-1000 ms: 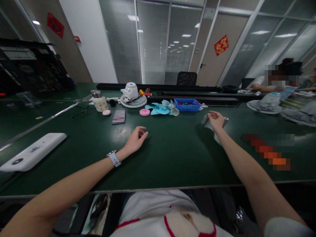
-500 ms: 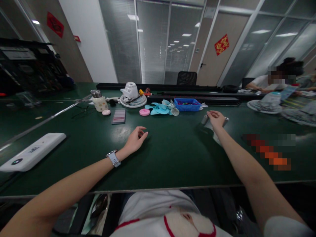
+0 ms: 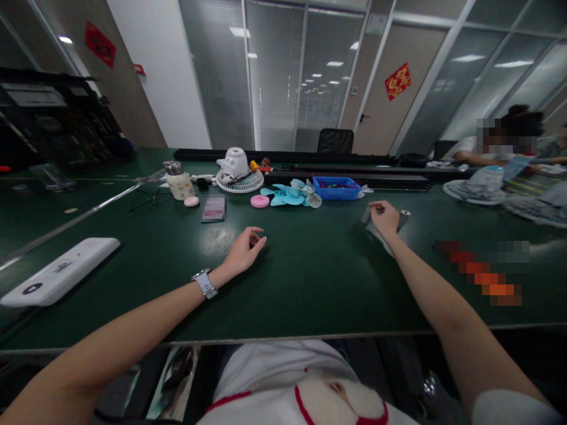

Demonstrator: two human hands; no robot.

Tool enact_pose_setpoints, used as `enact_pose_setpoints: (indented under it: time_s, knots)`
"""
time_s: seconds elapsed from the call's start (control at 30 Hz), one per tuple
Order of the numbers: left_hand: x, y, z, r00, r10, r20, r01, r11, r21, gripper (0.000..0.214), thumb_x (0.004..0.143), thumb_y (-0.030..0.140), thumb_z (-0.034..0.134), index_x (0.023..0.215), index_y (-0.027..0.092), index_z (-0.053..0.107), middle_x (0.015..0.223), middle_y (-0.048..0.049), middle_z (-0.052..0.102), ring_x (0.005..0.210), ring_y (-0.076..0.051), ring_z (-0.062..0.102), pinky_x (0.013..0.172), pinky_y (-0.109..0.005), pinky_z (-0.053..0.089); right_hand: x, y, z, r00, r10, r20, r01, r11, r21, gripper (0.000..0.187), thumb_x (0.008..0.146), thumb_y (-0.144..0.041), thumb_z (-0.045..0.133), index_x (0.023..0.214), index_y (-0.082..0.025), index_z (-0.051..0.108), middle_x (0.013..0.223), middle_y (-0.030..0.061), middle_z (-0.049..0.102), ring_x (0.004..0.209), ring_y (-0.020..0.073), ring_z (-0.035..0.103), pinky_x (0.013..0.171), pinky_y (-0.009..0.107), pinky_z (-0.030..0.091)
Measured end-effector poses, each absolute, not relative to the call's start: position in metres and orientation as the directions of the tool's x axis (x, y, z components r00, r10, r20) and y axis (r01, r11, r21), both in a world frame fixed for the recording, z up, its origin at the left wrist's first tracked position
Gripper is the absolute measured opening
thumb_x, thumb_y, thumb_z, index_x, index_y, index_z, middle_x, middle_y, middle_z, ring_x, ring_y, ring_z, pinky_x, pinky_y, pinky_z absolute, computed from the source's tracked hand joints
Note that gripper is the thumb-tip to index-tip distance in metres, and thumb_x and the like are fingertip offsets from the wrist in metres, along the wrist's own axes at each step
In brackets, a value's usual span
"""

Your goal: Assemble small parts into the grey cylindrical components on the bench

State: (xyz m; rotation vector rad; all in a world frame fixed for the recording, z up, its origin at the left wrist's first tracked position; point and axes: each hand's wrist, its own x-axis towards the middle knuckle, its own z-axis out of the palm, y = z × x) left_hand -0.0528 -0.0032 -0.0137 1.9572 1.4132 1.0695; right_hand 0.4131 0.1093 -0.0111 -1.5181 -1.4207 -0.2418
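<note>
My left hand (image 3: 243, 251) rests on the green table, fingers loosely curled and thumb apart, holding nothing. A watch with a pale strap (image 3: 206, 284) is on that wrist. Farther right, my right hand (image 3: 384, 218) is closed in a pinch over a small bundle. Grey, silvery cylinders like batteries (image 3: 404, 218) stick out on both sides of this hand, with a pale, see-through wrap (image 3: 381, 241) below it. My fingers hide most of the bundle, so what exactly they pinch cannot be made out.
Along the back stand a blue bin (image 3: 336, 189), light-blue fan blades (image 3: 290, 193), a pink disc (image 3: 260, 201), a white fan head (image 3: 234, 164) and a patterned bottle (image 3: 179, 182). A long white device (image 3: 62, 273) lies left. Another person (image 3: 476, 150) sits at far right.
My right hand has shifted slightly left and down at the bundle, and the wrap under it shows less. My left hand stays put.
</note>
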Motion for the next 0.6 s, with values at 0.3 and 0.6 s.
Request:
enact_pose_setpoints:
  time_s: [0.3, 0.6]
  knots:
    - [-0.053, -0.002, -0.016, 0.159, 0.936, 0.314, 0.549, -0.348, 0.760, 0.040, 0.089, 0.046, 0.055, 0.118, 0.018, 0.054, 0.095, -0.0056, 0.063, 0.083, -0.020, 0.062, 0.073, -0.034, 0.050, 0.410, 0.104, -0.015, 0.192, 0.648, 0.737, 0.897, 0.189, -0.399, 0.037, 0.078, -0.037, 0.067, 0.110, -0.019, 0.062, 0.105, 0.0123, 0.067, 0.100, 0.0277, 0.062, 0.094, 0.043, 0.047]
    - [-0.051, -0.006, -0.010, 0.143, 0.945, 0.294, 0.549, -0.323, 0.771, 0.038, 0.089, 0.043, 0.056, 0.117, 0.018, 0.054, 0.096, -0.0063, 0.064, 0.084, -0.020, 0.062, 0.074, -0.035, 0.050, 0.423, 0.124, -0.044, 0.545, 0.655, 0.523, 0.685, 0.012, -0.729, 0.050, 0.057, -0.051, 0.080, 0.090, -0.020, 0.059, 0.080, 0.0051, 0.069, 0.072, 0.0224, 0.065, 0.076, 0.040, 0.054]
